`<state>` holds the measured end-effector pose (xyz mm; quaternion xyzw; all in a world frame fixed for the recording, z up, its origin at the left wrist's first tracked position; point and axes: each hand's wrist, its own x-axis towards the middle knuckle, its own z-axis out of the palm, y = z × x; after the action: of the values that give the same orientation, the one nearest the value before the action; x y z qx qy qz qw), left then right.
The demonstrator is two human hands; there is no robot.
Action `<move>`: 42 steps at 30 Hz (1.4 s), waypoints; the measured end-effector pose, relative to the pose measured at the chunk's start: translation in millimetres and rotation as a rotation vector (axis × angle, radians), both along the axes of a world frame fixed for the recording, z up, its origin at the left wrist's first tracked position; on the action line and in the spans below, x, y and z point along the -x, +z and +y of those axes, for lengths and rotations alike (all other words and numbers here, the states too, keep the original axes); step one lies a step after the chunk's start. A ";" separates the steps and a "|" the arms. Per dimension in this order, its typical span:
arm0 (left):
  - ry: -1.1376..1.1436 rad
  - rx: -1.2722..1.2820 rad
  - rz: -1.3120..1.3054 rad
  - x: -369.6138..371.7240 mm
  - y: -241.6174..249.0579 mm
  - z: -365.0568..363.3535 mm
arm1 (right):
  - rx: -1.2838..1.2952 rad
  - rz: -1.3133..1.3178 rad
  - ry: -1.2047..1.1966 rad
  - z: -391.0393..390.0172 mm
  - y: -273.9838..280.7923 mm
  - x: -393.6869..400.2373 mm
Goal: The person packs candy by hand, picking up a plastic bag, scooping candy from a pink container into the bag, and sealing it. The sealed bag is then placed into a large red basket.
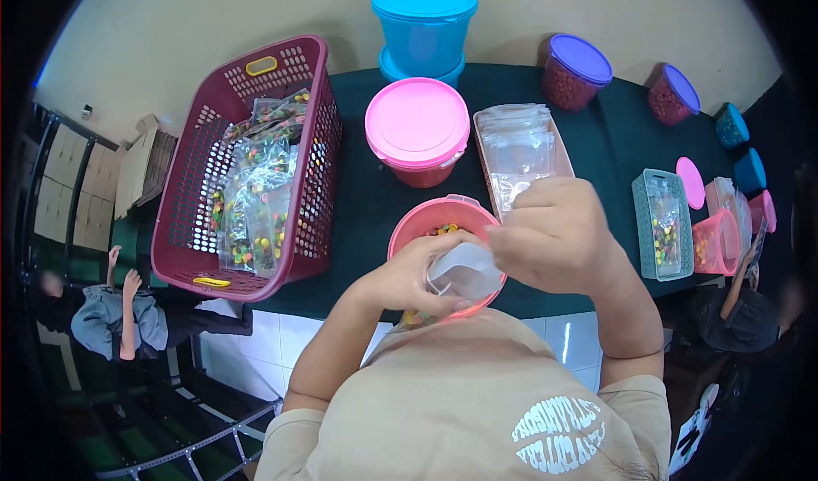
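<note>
My left hand (402, 275) grips a clear plastic bag (466, 270) between thumb and fingers. The bag's mouth is spread apart over the near side of a pink bucket (409, 225). Colourful small sweets (446, 229) lie inside that bucket, partly covered by my hand and the bag. To the right, my right hand (554, 230) is closed in a fist above the bucket's right edge. What it holds, if anything, is hidden by the fingers. Just beyond this fist is a tray (563, 164) of clear plastic bags (521, 144).
A maroon basket (308, 217) with filled sweet bags (256, 200) stands at left. Behind the bucket are a pink-lidded tub (417, 127) and stacked blue tubs (424, 21). Purple-lidded tubs (578, 72) and a green basket (645, 242) sit at right. Other people (128, 319) are at both sides.
</note>
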<state>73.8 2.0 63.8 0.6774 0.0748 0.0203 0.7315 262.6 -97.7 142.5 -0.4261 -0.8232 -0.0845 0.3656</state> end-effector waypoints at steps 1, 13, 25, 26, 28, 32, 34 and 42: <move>-0.041 0.099 0.026 0.8 -1.0 4.7 | -0.026 0.001 0.006 -0.8 4.6 1.6; 0.153 0.171 0.072 52.0 -37.5 37.2 | 0.185 0.179 -0.769 -30.3 -37.1 -1.4; 0.618 -0.222 0.352 75.2 -78.3 10.9 | 0.710 -0.171 -0.396 -17.6 -208.1 49.9; 0.650 -0.312 0.376 76.1 -84.6 7.0 | 0.742 -0.179 -0.317 -20.7 -205.4 48.0; 0.695 -0.325 0.383 76.4 -93.4 -3.2 | 0.802 -0.108 -0.228 -25.4 -210.1 37.9; 0.879 -0.300 0.246 77.8 -116.7 -19.5 | 1.046 0.083 -0.101 -24.1 -203.0 27.5; 0.944 -0.292 0.206 79.2 -118.0 -25.7 | 1.099 0.150 -0.109 -20.6 -188.1 28.6; 1.190 -0.038 0.037 80.7 -110.7 -46.3 | 1.149 0.461 -0.107 -18.6 -178.0 7.0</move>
<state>-6.9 -44.2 -46.9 0.5322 0.4538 0.4164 0.5809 255.6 -116.3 -35.5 -0.6026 -0.6146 0.4481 0.2416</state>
